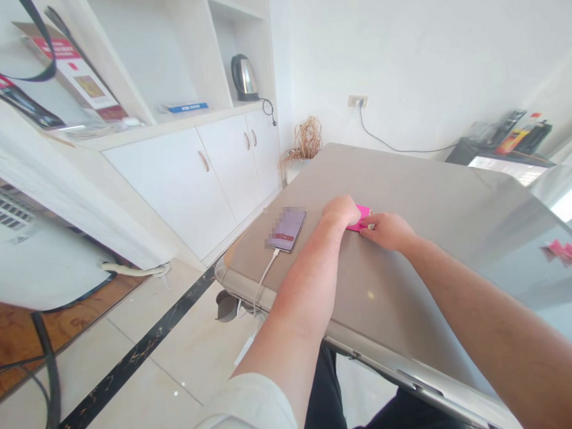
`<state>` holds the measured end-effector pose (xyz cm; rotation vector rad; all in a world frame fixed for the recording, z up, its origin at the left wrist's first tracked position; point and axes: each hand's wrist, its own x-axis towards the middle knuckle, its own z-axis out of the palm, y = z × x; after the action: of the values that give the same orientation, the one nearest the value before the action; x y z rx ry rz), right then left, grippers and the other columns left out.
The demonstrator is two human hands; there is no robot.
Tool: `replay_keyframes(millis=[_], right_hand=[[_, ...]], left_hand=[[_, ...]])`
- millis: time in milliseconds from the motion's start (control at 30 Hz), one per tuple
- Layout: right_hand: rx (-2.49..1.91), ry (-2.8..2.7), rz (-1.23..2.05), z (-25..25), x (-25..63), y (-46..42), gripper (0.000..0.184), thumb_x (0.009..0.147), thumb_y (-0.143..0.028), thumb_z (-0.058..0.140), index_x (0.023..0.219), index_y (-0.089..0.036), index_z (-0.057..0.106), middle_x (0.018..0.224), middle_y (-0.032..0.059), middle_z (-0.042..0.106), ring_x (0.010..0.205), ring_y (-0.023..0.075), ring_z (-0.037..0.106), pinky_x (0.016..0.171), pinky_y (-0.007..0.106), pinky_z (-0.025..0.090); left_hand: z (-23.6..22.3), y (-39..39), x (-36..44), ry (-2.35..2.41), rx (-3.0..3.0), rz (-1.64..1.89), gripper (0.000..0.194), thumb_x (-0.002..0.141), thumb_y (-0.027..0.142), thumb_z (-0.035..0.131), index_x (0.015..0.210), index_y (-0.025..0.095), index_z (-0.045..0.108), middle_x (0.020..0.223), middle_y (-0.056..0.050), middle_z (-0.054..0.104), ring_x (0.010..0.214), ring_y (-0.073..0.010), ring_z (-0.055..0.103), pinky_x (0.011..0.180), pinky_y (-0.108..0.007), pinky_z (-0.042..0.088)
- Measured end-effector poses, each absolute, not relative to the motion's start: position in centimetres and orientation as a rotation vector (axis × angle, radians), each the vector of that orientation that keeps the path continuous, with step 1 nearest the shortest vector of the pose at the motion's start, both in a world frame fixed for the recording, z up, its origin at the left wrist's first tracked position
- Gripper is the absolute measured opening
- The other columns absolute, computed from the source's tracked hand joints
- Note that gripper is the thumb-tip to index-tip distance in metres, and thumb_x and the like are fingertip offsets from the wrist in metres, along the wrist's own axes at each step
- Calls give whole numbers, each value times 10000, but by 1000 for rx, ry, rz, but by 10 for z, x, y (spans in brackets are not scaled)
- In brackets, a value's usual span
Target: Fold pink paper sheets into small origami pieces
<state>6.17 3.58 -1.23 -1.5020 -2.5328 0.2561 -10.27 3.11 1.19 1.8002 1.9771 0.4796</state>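
Observation:
A small piece of bright pink paper [362,213] lies on the grey-brown table [397,173], between my two hands and partly covered by them. My left hand [342,209] is closed, its knuckles up, over the paper's left side; its fingertips are hidden. From the right, my right hand [387,230] pinches the paper's near right edge with thumb and fingers. To the left of my left forearm, a phone [289,231] lies face up with a white charging cable [265,271] plugged into its near end.
More pink pieces [567,252] lie at the table's right side. A dark cabinet [495,154] with bottles on top stands beyond the far right edge. On the left are white cupboards [167,187] and a kettle [244,78] on a shelf. A dried plant [308,138] stands behind the table.

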Motion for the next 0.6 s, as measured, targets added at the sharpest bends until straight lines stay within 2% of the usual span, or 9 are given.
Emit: replay_keyframes(millis=[200, 300, 367, 500, 600], right_hand=[[-1539, -2525, 263, -10, 59, 34, 254, 876, -318, 560, 1009, -323, 776, 876, 15, 736, 794, 209, 636, 628, 288, 389], [-1523, -2558, 120, -10, 58, 33, 282, 918, -268, 480, 891, -256, 761, 820, 43, 716, 732, 195, 604, 612, 293, 354], [-1468, -2546, -30, -9, 60, 32, 305, 941, -263, 446, 836, -223, 730, 820, 60, 704, 749, 194, 594, 623, 296, 343], [-1314, -2370, -210, -1, 75, 29, 302, 957, -265, 424, 863, -195, 702, 901, 82, 701, 850, 198, 597, 675, 292, 362], [-1304, -2150, -138, 16, 96, 20, 230, 909, -262, 483, 848, -195, 695, 865, 64, 695, 785, 177, 589, 688, 287, 386]], left_hand=[[13, 30, -103, 1973, 1793, 512, 373, 774, 374, 708, 1037, 109, 711, 1019, -224, 728, 955, -327, 695, 756, -384, 497], [14, 31, -105, 1884, 1789, 636, 272, 778, 352, 691, 909, 117, 734, 944, -191, 733, 894, -301, 690, 760, -381, 481], [15, 31, -106, 1823, 1790, 785, 243, 835, 357, 624, 871, 145, 738, 913, -141, 735, 882, -258, 679, 786, -360, 472], [19, 33, -104, 1618, 1669, 1109, 441, 934, 520, 479, 905, 152, 719, 949, -100, 731, 914, -203, 660, 838, -320, 471], [21, 31, -96, 1232, 1474, 1290, 592, 911, 670, 454, 967, 132, 696, 1032, -132, 727, 962, -197, 665, 878, -315, 479]])
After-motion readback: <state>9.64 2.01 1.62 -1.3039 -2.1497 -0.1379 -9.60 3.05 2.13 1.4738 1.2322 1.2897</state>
